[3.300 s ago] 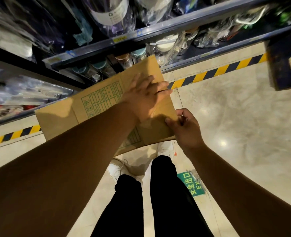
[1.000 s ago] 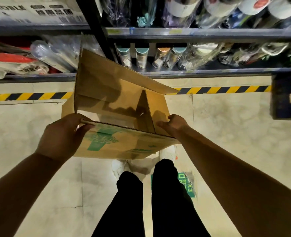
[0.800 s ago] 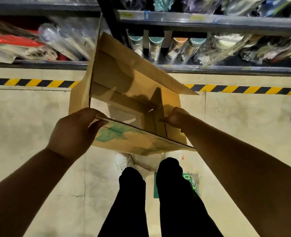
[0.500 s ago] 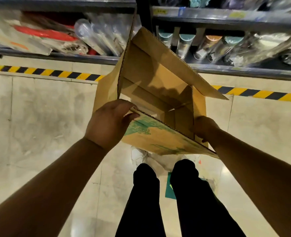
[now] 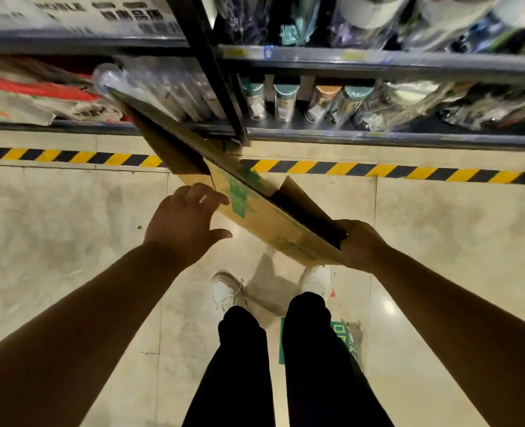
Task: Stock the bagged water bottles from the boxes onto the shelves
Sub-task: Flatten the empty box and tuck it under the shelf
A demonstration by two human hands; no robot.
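Note:
A brown cardboard box (image 5: 264, 217) with green print is squashed nearly flat and slants from the lower shelf down toward me. My right hand (image 5: 361, 245) grips its near right corner. My left hand (image 5: 187, 221) hovers beside its left edge with fingers spread, holding nothing. Bagged water bottles (image 5: 289, 101) with teal and orange caps stand on the lower shelf (image 5: 378, 135) behind the box. More bagged bottles (image 5: 363, 13) fill the shelf above.
A black upright post (image 5: 221, 87) divides the shelving. Left bay holds clear-wrapped goods (image 5: 162, 84) and red-and-white packs (image 5: 33, 97). Yellow-black tape (image 5: 378, 172) runs along the floor below the shelves. My legs and white shoes (image 5: 224, 292) stand on the tile, by a green floor sign (image 5: 341, 337).
The open box has been collapsed nearly flat and swung so its far end points left toward the shelf. My left hand has let go of its edge; my right hand keeps its hold.

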